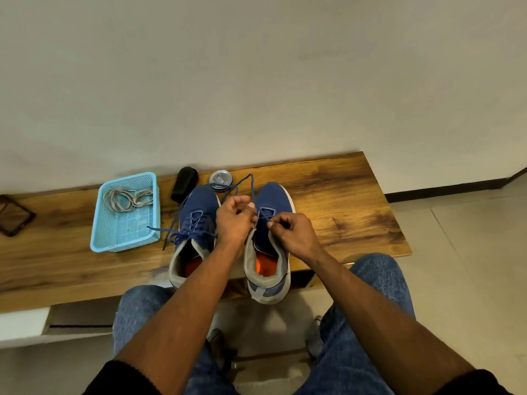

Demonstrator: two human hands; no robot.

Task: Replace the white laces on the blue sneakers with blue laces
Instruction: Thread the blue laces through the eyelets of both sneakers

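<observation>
Just below the middle of the frame both hands are working over the right sneaker [271,240], which is standing beside the left sneaker [194,232] on the counter [342,201]. The left hand [233,220] is gripping one run of the blue lace [251,186] with curled fingers, and the right hand [293,232] is pinching the other end by its tip. Only the lowest eyelets seem to be threaded here, so the lacing on this shoe is probably just starting. To do it well, the person is best evening both ends first, then feeding each tip through by its stiff end and pulling snug without twisting. The left sneaker is already carrying its blue lace, with loose ends trailing toward the basket [97,223] at left, where the white laces [125,198] are lying. Both heels are overhanging the near edge of the counter, so hard pulls risk tipping a shoe off. A tin [220,179] and a black brush [185,183] are sitting just behind the toes; open wood is stretching away at right
</observation>
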